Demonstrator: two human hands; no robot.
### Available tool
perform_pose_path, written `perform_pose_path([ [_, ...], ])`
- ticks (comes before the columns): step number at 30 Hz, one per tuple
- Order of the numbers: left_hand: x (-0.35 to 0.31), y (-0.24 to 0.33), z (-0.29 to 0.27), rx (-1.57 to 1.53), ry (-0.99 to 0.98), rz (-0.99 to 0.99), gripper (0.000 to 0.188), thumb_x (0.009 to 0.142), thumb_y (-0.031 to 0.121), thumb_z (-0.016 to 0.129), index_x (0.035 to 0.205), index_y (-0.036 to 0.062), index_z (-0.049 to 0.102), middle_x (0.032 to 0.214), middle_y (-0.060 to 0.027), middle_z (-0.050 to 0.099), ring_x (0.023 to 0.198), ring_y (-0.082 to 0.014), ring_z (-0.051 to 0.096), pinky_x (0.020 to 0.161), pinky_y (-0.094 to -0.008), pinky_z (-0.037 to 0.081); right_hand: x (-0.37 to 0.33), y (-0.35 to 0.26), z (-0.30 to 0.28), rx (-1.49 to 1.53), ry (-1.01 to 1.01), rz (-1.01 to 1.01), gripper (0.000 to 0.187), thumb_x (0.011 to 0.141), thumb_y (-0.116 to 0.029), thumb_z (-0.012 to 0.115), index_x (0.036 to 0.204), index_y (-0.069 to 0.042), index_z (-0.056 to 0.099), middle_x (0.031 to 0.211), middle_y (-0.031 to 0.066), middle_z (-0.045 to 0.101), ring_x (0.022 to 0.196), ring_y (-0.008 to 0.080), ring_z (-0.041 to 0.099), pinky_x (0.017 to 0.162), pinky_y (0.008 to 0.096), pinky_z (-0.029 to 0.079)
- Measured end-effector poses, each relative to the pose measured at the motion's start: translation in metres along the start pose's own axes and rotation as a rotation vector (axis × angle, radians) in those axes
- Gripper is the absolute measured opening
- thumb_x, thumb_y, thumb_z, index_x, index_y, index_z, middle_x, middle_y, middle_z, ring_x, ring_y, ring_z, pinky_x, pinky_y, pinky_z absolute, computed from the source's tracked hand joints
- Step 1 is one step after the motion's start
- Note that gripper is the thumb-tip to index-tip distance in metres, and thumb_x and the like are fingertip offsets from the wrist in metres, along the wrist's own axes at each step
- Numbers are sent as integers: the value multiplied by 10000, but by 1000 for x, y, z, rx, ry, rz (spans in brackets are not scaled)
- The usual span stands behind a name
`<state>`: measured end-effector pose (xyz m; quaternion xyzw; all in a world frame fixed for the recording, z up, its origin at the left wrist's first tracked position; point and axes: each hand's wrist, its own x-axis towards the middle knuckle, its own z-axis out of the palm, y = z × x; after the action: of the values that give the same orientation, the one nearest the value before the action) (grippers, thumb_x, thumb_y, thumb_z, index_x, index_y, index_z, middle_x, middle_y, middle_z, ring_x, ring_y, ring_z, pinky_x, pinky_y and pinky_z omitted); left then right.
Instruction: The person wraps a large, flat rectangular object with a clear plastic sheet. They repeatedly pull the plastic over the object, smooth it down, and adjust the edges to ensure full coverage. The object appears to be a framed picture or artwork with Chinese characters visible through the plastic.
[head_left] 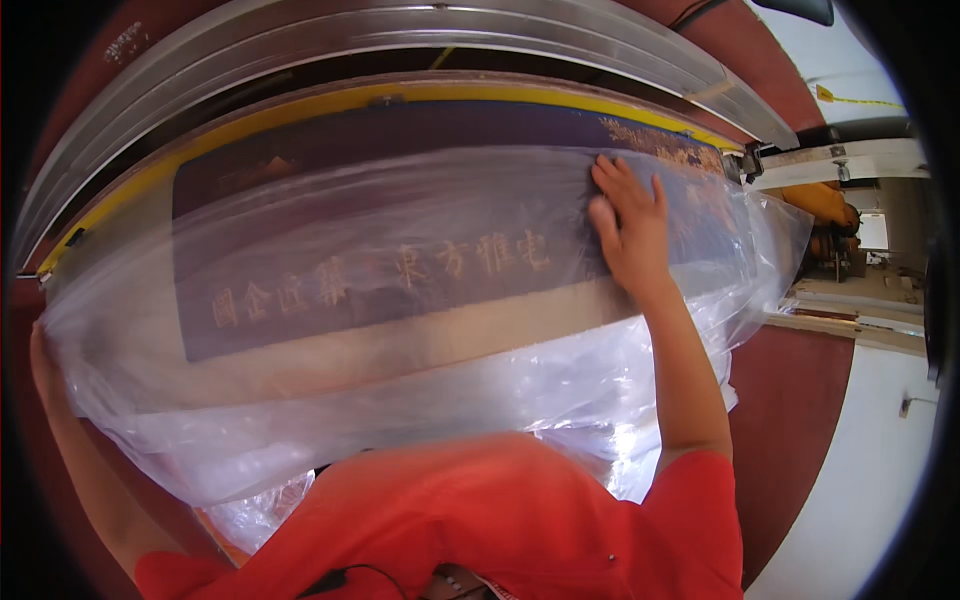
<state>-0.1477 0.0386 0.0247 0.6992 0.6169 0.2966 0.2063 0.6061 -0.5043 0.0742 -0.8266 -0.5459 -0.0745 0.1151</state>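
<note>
A large sheet of clear plastic film (380, 375) lies over a wide dark blue panel (400, 125) with gold lettering and a gold pattern at its right end. My right hand (630, 215) rests flat on the film near the panel's upper right, its fingers apart. Out at the far left, my left hand (42, 355) is closed on the film's left edge, where the sheet draws to a corner. Part of that hand is lost near the dark picture rim. The panel's far strip shows bare of film, while loose film hangs down toward my body.
A yellow strip (340, 101) edges the panel's far side, with a long metal rail (400, 25) beyond it. White pipework (860, 165) and a yellow machine part (820, 205) stand to the right. The floor is dark red (800, 420), beside a white area (880, 450).
</note>
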Motion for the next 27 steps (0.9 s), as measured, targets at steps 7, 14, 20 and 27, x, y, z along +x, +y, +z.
perform_pose_path([
  [7,-113,51,-108,-841,-177,-28,448,866,345,337,1130,-5,431,1104,-83,479,1033,-205,431,891,-334,304,29,27,21,60,351,178,144,712,-174,614,767,-47,572,717,62,552,710,217,513,632,297,403],
  [14,-57,42,-60,-725,49,-246,360,859,299,394,1035,-3,478,1008,-63,502,938,-176,459,825,-298,349,31,17,-16,886,240,283,148,790,-203,535,739,-67,509,645,-2,494,586,94,461,536,214,374],
  [20,16,69,102,-4,273,15,356,832,337,440,882,5,558,792,-44,566,709,-152,493,651,-273,393,31,74,6,484,266,499,211,801,-244,495,739,-43,505,530,-8,447,441,57,403,408,216,319],
  [27,37,155,187,377,387,-162,616,712,540,490,971,-16,552,958,-146,566,898,-249,523,771,-325,382,91,130,29,146,457,718,395,682,-415,587,723,-23,569,676,117,589,662,256,570,644,335,422],
])
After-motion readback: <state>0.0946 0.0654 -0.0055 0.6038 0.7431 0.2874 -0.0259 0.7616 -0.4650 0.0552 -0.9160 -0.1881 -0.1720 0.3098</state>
